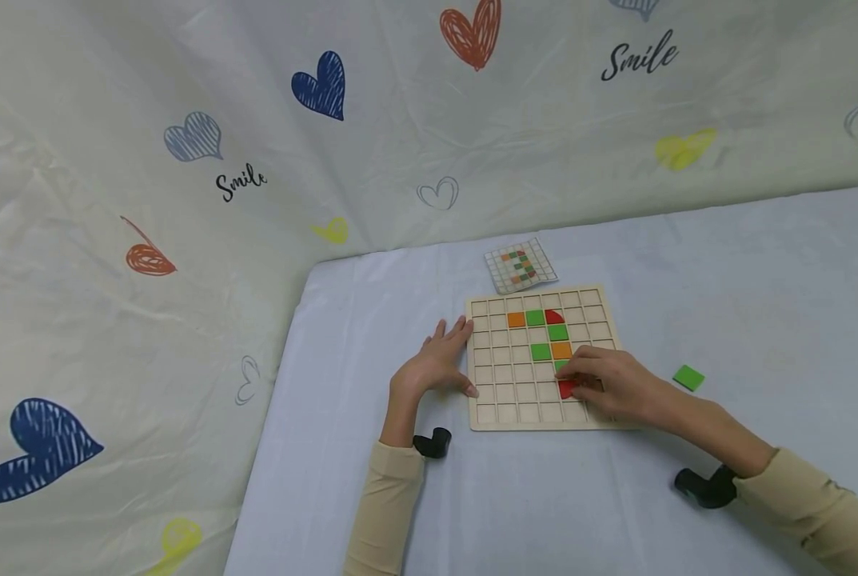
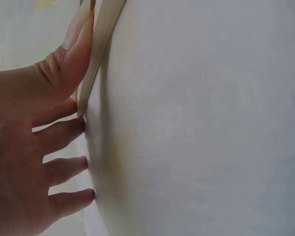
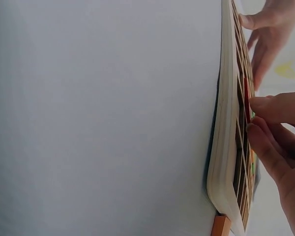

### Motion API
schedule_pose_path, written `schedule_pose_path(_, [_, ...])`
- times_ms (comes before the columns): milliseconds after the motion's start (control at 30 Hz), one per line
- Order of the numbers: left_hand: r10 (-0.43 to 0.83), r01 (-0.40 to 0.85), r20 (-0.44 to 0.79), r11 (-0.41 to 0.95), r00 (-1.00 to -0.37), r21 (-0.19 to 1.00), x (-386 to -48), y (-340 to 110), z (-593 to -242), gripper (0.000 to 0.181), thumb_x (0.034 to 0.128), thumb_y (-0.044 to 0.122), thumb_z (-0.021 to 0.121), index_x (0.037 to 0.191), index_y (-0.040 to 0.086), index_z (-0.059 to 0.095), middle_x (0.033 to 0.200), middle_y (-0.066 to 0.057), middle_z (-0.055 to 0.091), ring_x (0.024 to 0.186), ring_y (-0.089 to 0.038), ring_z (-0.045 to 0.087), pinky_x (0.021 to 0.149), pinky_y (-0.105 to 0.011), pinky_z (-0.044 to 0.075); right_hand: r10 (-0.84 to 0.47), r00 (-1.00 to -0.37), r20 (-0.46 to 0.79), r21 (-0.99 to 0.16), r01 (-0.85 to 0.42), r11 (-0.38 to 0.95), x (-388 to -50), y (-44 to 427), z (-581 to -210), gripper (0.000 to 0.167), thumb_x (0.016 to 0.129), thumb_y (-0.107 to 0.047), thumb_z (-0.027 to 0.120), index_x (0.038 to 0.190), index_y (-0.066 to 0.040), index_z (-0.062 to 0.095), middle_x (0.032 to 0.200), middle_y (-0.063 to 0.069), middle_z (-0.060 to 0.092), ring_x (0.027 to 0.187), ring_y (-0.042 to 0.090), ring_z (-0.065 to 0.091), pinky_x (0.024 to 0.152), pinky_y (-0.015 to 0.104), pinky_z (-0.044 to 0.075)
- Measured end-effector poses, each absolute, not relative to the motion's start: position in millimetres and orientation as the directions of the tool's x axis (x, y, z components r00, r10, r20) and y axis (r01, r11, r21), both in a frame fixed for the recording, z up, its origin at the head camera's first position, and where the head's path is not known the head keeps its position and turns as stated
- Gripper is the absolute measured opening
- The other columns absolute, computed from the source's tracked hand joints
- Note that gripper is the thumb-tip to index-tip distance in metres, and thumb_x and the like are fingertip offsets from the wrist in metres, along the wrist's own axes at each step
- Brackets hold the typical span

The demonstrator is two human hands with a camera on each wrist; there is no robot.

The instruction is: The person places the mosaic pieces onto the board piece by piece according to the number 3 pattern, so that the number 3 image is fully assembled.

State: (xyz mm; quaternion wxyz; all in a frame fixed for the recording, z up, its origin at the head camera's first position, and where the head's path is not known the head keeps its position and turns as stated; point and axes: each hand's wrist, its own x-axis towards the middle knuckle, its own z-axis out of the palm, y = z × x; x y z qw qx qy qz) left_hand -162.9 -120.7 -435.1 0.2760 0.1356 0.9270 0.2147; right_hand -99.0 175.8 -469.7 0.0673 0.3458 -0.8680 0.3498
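Observation:
A wooden grid board (image 1: pixel 504 392) lies on the white cloth, with orange, green and red tiles in its cells. My left hand (image 1: pixel 436 360) rests at the board's left edge, fingers spread, thumb against the rim; in the left wrist view the thumb (image 2: pixel 71 54) lies along the wooden edge. My right hand (image 1: pixel 612 384) reaches over the lower right part. Its thumb and fingertips pinch at a red rounded tile (image 1: pixel 566 390), just below a partly covered green tile (image 1: pixel 560 365). In the right wrist view the red tile (image 3: pixel 246 101) sits at the board's surface, under the fingertips.
A patterned card (image 1: pixel 504 276) with a small coloured grid lies behind the board. One loose green tile (image 1: pixel 688 378) is right of the right hand. An orange piece (image 3: pixel 220 226) lies by the board's edge in the right wrist view. A printed curtain (image 1: pixel 400 144) hangs behind.

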Motion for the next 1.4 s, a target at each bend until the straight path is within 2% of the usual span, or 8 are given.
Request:
schedule_pose_path(133, [0.367,0.129,-0.457,0.872,-0.811,0.472,-163,-120,-436,0.119,0.0746,0.020,0.093,0.167,0.019,0.018,0.174,0.003,0.008,0.161,-0.027,-0.005,0.132,-0.048,0.005,-0.551,-0.735,0.395,-0.541,-0.671,0.507,-100,176,-470,0.035,0.069,0.012,0.085,0.097,-0.008,0.078,0.089,-0.004,0.069,0.072,0.003,0.052,0.059,0.016,0.048])
schedule_pose_path(333, [0.366,0.130,-0.461,0.874,-0.808,0.468,-163,-120,-438,0.119,0.0745,0.021,0.093,0.167,0.019,0.017,0.174,0.004,0.007,0.161,-0.025,-0.006,0.132,-0.047,0.005,-0.538,-0.681,0.497,-0.505,-0.731,0.459,-101,181,-472,0.039,0.064,0.013,0.088,0.094,-0.010,0.078,0.089,-0.005,0.074,0.075,0.009,0.065,0.068,0.012,0.053])
schedule_pose_path(500, [0.370,0.134,-0.459,0.874,-0.808,0.467,-164,-121,-438,0.119,0.0747,0.021,0.093,0.167,0.019,0.017,0.174,0.004,0.007,0.161,-0.026,-0.006,0.132,-0.047,0.005,-0.519,-0.713,0.471,-0.527,-0.699,0.483,-97,191,-472,0.037,0.065,0.013,0.088,0.094,-0.009,0.079,0.088,-0.003,0.074,0.074,0.010,0.067,0.068,0.010,0.055])
schedule_pose_path(667, [0.372,0.137,-0.458,0.874,-0.808,0.467,-164,-120,-438,0.119,0.0749,0.021,0.093,0.167,0.019,0.017,0.174,0.004,0.007,0.161,-0.026,-0.006,0.132,-0.046,0.004,-0.482,-0.732,0.481,-0.484,-0.680,0.550,-95,206,-470,0.037,0.064,0.012,0.089,0.092,-0.009,0.079,0.091,-0.002,0.075,0.072,0.006,0.062,0.063,0.011,0.051])
schedule_pose_path(933, [0.369,0.140,-0.457,0.877,-0.809,0.460,-165,-121,-438,0.119,0.0752,0.022,0.093,0.167,0.019,0.016,0.174,0.003,0.007,0.161,-0.026,-0.006,0.132,-0.047,0.005,-0.462,-0.758,0.461,-0.434,-0.646,0.628,-94,227,-469,0.039,0.063,0.011,0.087,0.094,-0.011,0.080,0.094,-0.003,0.075,0.080,0.014,0.065,0.072,0.008,0.051])
schedule_pose_path(1233, [0.372,0.142,-0.454,0.874,-0.810,0.464,-164,-121,-438,0.119,0.0750,0.022,0.093,0.167,0.019,0.017,0.174,0.003,0.007,0.161,-0.026,-0.006,0.132,-0.046,0.005,-0.429,-0.792,0.435,-0.408,-0.598,0.689,-88,251,-475,0.039,0.060,0.004,0.093,0.094,-0.013,0.080,0.093,-0.004,0.074,0.082,0.015,0.066,0.074,0.003,0.047])
schedule_pose_path(1400, [0.373,0.139,-0.453,0.872,-0.810,0.470,-164,-121,-438,0.119,0.0750,0.022,0.093,0.167,0.019,0.016,0.174,0.003,0.007,0.161,-0.026,-0.006,0.132,-0.047,0.005,-0.405,-0.804,0.435,-0.399,-0.576,0.714,-84,261,-478,0.042,0.058,0.006,0.092,0.094,-0.013,0.080,0.093,-0.005,0.075,0.085,0.016,0.066,0.078,0.000,0.044])
